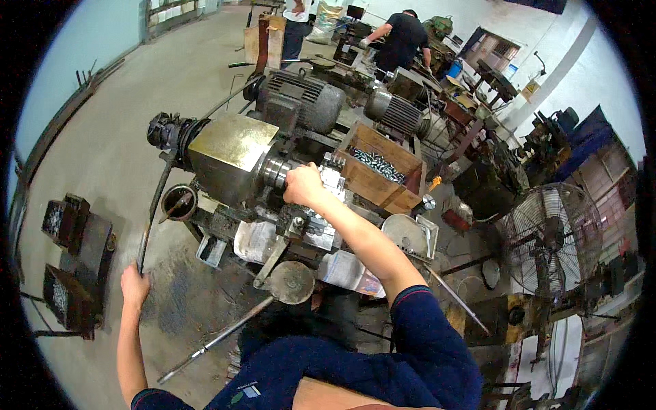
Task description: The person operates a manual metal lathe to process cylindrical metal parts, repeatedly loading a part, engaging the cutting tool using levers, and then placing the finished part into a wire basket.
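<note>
Your left hand (135,285) has its fingers wrapped around the lower end of the lever (154,205), whose long axis runs up and slightly right to the left edge of the headstock (232,145). Your right hand (305,184) is nearer the chuck (275,173), which lies just left of its curled fingers, at the headstock's right edge; whether they pinch anything, I cannot tell.

2 bare forearms (359,229) spread apart, left hand (135,285) clenched, right hand (305,184) apparently curled
</note>
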A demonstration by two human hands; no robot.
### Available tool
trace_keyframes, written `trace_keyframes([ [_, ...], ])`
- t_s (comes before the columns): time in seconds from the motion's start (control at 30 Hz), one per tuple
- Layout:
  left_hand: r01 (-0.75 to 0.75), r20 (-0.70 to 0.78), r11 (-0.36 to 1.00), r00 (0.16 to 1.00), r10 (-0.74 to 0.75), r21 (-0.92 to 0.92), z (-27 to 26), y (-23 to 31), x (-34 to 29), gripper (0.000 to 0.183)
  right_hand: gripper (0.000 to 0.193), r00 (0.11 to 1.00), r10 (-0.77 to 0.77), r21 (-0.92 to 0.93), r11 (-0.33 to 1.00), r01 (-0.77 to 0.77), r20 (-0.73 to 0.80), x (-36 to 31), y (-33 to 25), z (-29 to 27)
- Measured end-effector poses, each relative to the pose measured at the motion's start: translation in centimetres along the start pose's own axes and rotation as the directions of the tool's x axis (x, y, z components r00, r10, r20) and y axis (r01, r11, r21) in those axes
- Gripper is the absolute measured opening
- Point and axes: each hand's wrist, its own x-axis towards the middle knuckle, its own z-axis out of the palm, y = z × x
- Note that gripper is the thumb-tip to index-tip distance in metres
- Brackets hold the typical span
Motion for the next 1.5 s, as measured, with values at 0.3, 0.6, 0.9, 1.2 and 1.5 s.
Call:
trace_keyframes([
  [0.3,-0.105,-0.068,0.899,0.987,0.147,0.426,-0.9,-13.5,9.9,0.012,0.02,1.0,-0.01,-0.017,1.0,0.01,-0.002,0.1,-0.2,-0.1],
  [0.6,-0.085,-0.421,0.85,0.891,-0.168,-0.52,7.9,1.4,7.3,0.024,0.034,0.824,-0.056,0.263,0.934,0.243,-0.564,-13.2,4.4,-2.4],
  [0.9,-0.404,0.468,0.9,0.835,0.289,0.165,23.2,4.8,6.9,0.02,0.036,0.827,0.544,0.289,0.822,-0.49,-0.144,-32.4,14.9,3.6],
  [1.2,-0.193,0.397,0.981,0.898,0.191,-0.034,16.4,8.3,6.5,0.031,0.044,0.162,0.969,-0.111,0.185,-0.976,0.187,-49.8,25.5,12.8],
  [1.5,0.096,0.679,0.745,0.5,0.537,-0.66,2.1,13.3,-4.9,0.04,0.038,0.205,0.959,-0.11,0.229,-0.967,0.195,-54.9,19.5,19.0],
])
